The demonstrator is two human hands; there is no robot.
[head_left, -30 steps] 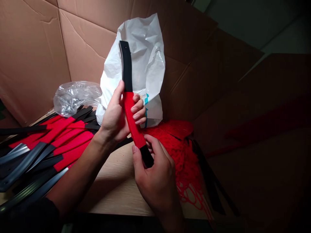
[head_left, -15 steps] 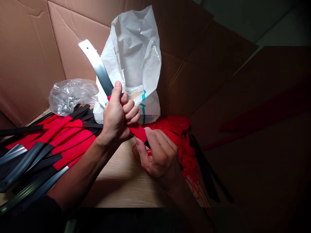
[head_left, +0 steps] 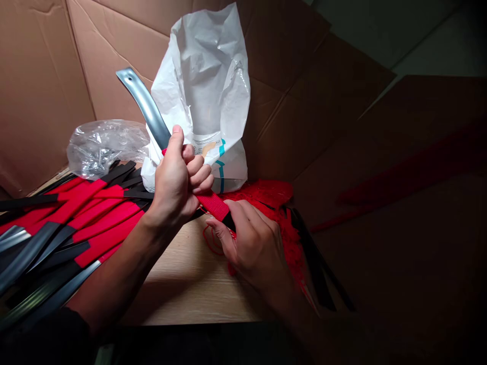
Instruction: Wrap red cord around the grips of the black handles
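A curved dark metal strip (head_left: 146, 105) with a hole near its top end slants up to the left. My left hand (head_left: 177, 177) is wrapped round its middle, where a red fabric sleeve (head_left: 213, 204) covers it. The sleeve shows below the fist, and a black part of the strip lies beyond its lower edge. My right hand (head_left: 253, 238) is closed on that lower end, the thumb beneath and the fingers above; its fingertips are partly hidden. Behind my right hand lies a heap of red netting and cord (head_left: 291, 248).
At the left, several dark strips with red sleeves (head_left: 95, 218) lie piled. Behind them is a clear plastic bag (head_left: 102, 147). An upright white bag (head_left: 213, 76) stands beyond my hands, against cardboard (head_left: 117, 30). The wooden tabletop (head_left: 182, 284) shows below.
The strip has turned slightly, its upper end now grey instead of bright white. More black shows below the red sleeve near my right fingers. The view has shifted a little.
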